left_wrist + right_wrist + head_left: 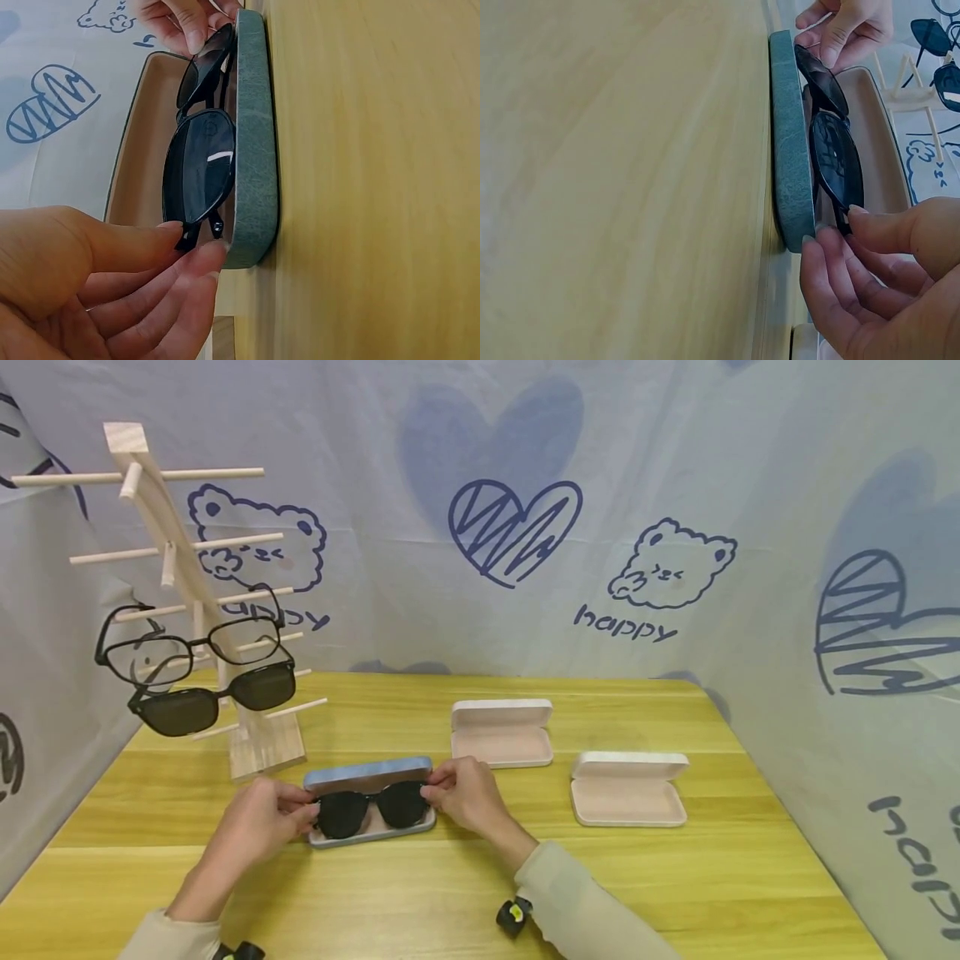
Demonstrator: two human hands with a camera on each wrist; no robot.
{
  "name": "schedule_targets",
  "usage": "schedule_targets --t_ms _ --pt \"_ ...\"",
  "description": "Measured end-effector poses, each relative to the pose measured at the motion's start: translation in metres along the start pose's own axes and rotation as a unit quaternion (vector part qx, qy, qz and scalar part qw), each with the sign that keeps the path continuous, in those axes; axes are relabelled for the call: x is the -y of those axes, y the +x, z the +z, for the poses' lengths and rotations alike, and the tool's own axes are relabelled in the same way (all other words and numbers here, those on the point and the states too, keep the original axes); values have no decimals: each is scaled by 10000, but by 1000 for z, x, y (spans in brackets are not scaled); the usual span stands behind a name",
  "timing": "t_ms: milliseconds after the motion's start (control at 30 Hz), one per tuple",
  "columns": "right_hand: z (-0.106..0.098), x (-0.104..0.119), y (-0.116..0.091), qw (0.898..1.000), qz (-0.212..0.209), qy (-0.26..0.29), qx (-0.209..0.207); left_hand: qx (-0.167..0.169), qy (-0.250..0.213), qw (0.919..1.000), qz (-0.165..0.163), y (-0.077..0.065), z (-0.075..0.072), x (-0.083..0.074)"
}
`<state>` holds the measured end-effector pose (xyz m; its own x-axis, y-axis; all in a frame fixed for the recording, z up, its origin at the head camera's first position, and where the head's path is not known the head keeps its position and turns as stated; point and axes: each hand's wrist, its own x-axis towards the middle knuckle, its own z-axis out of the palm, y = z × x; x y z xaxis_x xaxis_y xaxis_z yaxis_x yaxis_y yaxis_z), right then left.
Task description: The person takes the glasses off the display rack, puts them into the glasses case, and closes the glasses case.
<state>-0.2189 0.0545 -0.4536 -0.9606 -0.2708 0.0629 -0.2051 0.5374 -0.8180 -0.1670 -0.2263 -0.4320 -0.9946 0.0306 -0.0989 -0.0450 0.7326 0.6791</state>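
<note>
Head: sunglasses [387, 804] (black) between hands [262, 818] [467, 795]

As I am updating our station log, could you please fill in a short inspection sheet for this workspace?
Surface: yellowish wood-grain tabletop.
Job's things: dark sunglasses held at an open blue-green case; whether they touch its bottom cannot be told.
Clutter: two open pale cases farther right; at left, a wooden rack bearing clear glasses and dark-lensed glasses.
Hands: left hand and right hand each pinch one end of the sunglasses.
Cables: nothing seen.
Surroundings: pale drape, printed in blue.
</note>
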Motion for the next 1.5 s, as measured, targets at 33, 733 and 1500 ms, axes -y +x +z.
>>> schedule_targets --t_ms 33,733,1500 --pt "0 0 0 10000 4 -4 10 -27 34 10000 -1 0 0 0" --pt "-11 -2 -2 9984 190 233 483 -111 242 9995 189 -2 -2 7" --pt "-16 -1 8 9872 770 1019 956 590 -497 9970 -20 5 -2 1"
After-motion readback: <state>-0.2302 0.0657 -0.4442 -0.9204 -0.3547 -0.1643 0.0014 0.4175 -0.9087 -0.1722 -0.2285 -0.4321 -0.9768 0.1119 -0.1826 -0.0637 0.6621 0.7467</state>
